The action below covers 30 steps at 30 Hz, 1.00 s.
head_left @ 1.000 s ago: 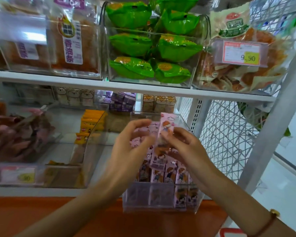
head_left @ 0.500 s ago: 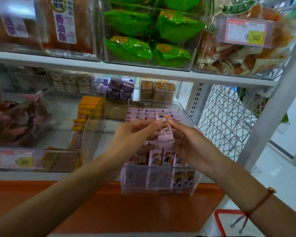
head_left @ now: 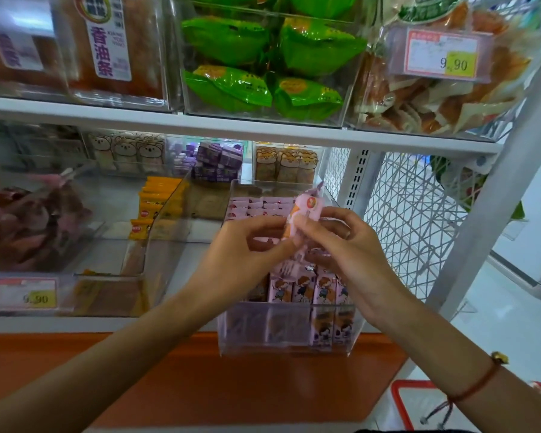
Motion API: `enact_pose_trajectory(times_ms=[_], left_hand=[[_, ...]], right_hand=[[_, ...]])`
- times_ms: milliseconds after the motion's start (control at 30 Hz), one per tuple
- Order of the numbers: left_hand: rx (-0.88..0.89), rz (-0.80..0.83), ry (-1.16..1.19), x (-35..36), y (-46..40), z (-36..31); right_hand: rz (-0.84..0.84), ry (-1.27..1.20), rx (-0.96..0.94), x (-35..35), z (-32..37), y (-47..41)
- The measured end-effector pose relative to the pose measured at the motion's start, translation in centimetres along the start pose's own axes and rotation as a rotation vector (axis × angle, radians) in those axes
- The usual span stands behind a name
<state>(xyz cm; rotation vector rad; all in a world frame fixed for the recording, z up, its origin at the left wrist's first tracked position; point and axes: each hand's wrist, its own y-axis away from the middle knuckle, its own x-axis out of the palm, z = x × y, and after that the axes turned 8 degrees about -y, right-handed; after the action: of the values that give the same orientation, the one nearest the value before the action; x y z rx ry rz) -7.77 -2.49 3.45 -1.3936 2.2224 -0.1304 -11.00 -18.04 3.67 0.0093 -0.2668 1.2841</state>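
Both of your hands are closed on one pink snack packet (head_left: 306, 210). Your left hand (head_left: 244, 257) pinches its lower part from one side and your right hand (head_left: 350, 254) grips it from the other, fingertips nearly meeting. The packet tilts, with its crimped top end rising above your fingers. Directly beneath your hands sits the clear acrylic bin (head_left: 281, 182), where matching pink packets (head_left: 303, 285) stand in rows. Yellow bars (head_left: 156, 207) lie in the next bin, beyond your left hand. Green pouches (head_left: 263, 57) fill the shelf above both hands. A red cord bracelet (head_left: 478, 382) circles your right wrist.
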Motion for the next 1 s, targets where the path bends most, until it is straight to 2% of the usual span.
enact_pose_trajectory(times_ms=[100, 200, 300, 400, 467, 567, 667, 733, 833, 1000], left_hand=[[-0.266, 0.174, 0.227, -0.2, -0.1, -0.1], [-0.356, 0.212, 0.263, -0.2, -0.2, -0.1], [-0.226, 0.062, 0.174, -0.2, -0.1, -0.1], [0.065, -0.156, -0.152, -0.6, -0.1, 0.1], [0.181, -0.237, -0.262, -0.8, 0.1, 0.2], [0.255, -0.337, -0.365, -0.8, 0.2, 0.3], [0.411, -0.419, -0.573, -0.9, 0.3, 0.3], [0.503, -0.444, -0.712, -0.9, 0.2, 0.6], [0.515, -0.422, -0.777, -0.7, 0.0, 0.8], [0.376, -0.254, -0.603, -0.7, 0.3, 0.9]], right_hand=[[0.024, -0.065, 0.081, -0.3, 0.3, -0.1], [0.050, -0.051, 0.098, -0.4, 0.1, -0.3], [0.147, -0.084, 0.063, -0.4, 0.3, -0.2], [0.257, -0.095, -0.032, -0.7, 0.6, 0.0], [0.302, -0.090, -0.091, -0.9, 0.6, 0.1], [0.302, -0.087, -0.118, -1.0, 0.6, 0.2], [0.280, -0.003, -0.157, -0.9, 0.7, 0.5], [0.258, 0.103, -0.250, -0.8, 1.0, 0.7], [0.267, 0.212, -0.363, -0.6, 1.2, 1.2], [0.213, 0.161, -0.342, -0.8, 1.0, 1.1]])
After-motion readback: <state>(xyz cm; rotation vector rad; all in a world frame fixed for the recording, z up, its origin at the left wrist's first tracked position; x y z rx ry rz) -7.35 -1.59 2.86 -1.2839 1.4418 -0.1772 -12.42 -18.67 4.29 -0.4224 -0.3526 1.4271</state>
